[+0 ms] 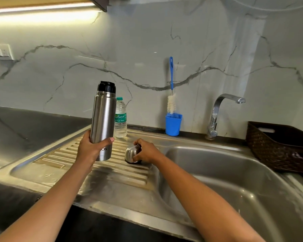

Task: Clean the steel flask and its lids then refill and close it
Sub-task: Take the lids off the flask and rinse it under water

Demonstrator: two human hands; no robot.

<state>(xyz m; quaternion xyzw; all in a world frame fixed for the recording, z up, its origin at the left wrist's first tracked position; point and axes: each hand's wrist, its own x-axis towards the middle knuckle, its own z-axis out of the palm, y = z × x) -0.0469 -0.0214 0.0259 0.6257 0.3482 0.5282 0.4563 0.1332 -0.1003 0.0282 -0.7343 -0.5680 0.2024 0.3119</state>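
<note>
My left hand (90, 149) grips the steel flask (103, 116) low down, upright over the drainboard (59, 159), black stopper (106, 86) topmost; my right hand (145, 151) clasps the steel cap (131, 152) in its fingers just right of the flask's base, so I'd reach up-left for the stopper.

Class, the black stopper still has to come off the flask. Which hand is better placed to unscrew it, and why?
Right, probably. The left hand grips the flask upright by its body; the right hand holds only the steel cup lid resting on the drainboard.
</note>
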